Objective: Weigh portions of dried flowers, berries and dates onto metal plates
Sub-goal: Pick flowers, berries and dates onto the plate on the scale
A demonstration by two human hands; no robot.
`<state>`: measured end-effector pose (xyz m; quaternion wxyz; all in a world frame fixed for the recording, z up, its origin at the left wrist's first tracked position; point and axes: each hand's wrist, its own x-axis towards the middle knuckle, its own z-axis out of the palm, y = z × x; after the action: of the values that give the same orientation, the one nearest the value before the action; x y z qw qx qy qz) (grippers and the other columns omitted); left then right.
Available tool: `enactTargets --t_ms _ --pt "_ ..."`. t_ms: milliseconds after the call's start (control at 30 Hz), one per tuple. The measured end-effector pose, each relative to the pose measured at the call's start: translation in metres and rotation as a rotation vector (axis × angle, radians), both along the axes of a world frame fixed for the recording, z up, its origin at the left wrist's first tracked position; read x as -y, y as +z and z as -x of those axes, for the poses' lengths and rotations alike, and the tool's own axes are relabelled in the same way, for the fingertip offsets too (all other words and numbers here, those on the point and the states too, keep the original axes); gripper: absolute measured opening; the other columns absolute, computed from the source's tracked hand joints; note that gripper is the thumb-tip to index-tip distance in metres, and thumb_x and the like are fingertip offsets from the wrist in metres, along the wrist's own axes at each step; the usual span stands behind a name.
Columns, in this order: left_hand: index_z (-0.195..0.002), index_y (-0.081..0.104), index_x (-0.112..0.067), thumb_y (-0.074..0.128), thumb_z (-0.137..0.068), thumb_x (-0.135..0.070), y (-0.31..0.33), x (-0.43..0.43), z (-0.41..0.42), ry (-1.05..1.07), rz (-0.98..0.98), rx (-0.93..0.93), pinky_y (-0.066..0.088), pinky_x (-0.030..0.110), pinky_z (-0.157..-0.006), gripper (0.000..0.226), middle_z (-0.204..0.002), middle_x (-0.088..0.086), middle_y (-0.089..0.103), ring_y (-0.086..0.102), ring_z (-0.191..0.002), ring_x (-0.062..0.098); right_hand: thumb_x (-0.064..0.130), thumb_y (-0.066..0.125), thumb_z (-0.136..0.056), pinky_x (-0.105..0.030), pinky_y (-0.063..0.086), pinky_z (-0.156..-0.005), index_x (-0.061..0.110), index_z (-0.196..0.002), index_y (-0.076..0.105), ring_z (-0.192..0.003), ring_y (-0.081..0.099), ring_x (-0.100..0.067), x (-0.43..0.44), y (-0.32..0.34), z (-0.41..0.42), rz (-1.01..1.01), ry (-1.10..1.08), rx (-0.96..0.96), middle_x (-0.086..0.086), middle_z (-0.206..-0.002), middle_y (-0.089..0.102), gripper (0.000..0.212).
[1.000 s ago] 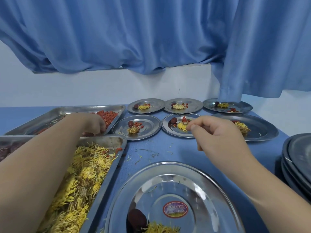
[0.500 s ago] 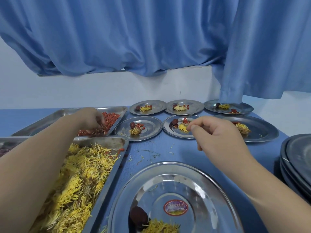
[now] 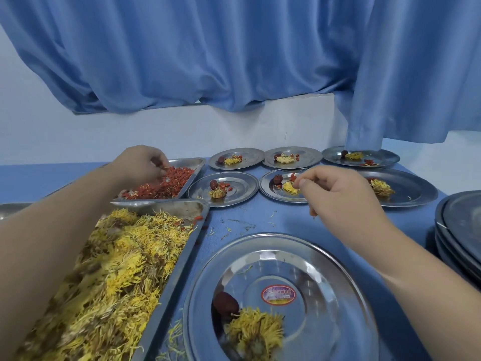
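Moved: left hand (image 3: 140,162), deeper into the berry tray (image 3: 192,165), fingers pinching berries (image 3: 166,185). Right hand (image 3: 338,196), pinched shut, contents untellable, right of tray. We take few, lifting cleanly.

The only writing I can see is on the round sticker (image 3: 278,294) at the centre of the near plate (image 3: 325,259) in front of me. It is red-rimmed with a purple middle and carries a line of small pale characters, too blurred to read. Beneath them sits a small tag that may say "25cm", though I can't be sure.
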<state>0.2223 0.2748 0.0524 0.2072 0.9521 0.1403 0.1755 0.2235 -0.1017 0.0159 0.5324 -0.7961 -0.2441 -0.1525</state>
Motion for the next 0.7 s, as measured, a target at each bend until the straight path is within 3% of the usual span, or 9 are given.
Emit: enactTargets --t_ms 100,233,367,500,600,700 --pt "-0.090 0.070 -0.009 0.068 -0.087 -0.001 0.014 0.032 0.023 -0.124 0.226 0.072 0.056 0.017 -0.059 0.009 -0.095 0.010 0.071 0.074 -0.069 0.019 0.018 0.057 -0.086 -0.022 0.040 -0.045 0.024 -0.071 0.068 -0.046 0.047 -0.009 0.000 0.007 0.004 -0.013 0.005 0.008 -0.002 -0.053 0.058 0.020" --pt "-0.094 0.069 -0.005 0.065 -0.088 0.002 0.030 0.094 0.064 -0.320 0.430 0.024 0.057 0.019 -0.066 0.010 -0.097 0.019 0.070 0.074 -0.073 0.021 0.017 0.058 -0.087 -0.015 0.036 -0.042 0.020 -0.072 0.069 -0.040 0.043 -0.002 0.002 0.021 0.012 -0.068 0.020 0.001 0.011 -0.043 0.053 0.019" --pt "-0.095 0.067 -0.005 0.063 -0.090 0.002 0.034 0.154 0.099 -0.548 0.479 -0.133 0.054 0.016 -0.061 0.010 -0.076 0.000 0.072 0.070 -0.064 0.011 0.015 0.057 -0.087 -0.014 0.037 -0.040 0.022 -0.071 0.069 -0.037 0.045 0.000 0.001 0.032 0.020 -0.078 0.061 -0.028 0.012 -0.041 0.053 0.021" --pt "-0.096 0.070 -0.015 0.066 -0.090 -0.003 0.023 0.192 0.114 -0.630 0.300 -0.297 0.054 0.017 -0.067 0.013 -0.078 -0.009 0.072 0.072 -0.072 0.011 0.017 0.058 -0.087 -0.015 0.036 -0.041 0.022 -0.070 0.067 -0.039 0.043 -0.003 -0.005 0.037 0.030 0.030 0.108 -0.013 0.010 -0.042 0.053 0.020" --pt "-0.102 0.070 -0.021 0.070 -0.087 -0.006 0.013 0.205 0.117 -0.628 0.223 -0.323 0.056 0.028 -0.086 0.021 -0.090 -0.007 0.074 0.072 -0.087 0.016 0.018 0.058 -0.087 -0.011 0.035 -0.040 0.020 -0.074 0.069 -0.036 0.046 0.000 -0.007 0.043 0.041 0.146 0.153 0.029 0.008 -0.042 0.056 0.017" --pt "-0.105 0.069 -0.028 0.073 -0.085 -0.010 0.010 0.208 0.120 -0.623 0.202 -0.309 0.053 0.024 -0.090 0.028 -0.101 -0.010 0.070 0.068 -0.096 0.008 0.022 0.059 -0.086 -0.010 0.036 -0.038 0.018 -0.074 0.070 -0.038 0.052 0.001 -0.003 0.051 0.052 0.260 0.174 0.047 0.006 -0.047 0.059 0.017"
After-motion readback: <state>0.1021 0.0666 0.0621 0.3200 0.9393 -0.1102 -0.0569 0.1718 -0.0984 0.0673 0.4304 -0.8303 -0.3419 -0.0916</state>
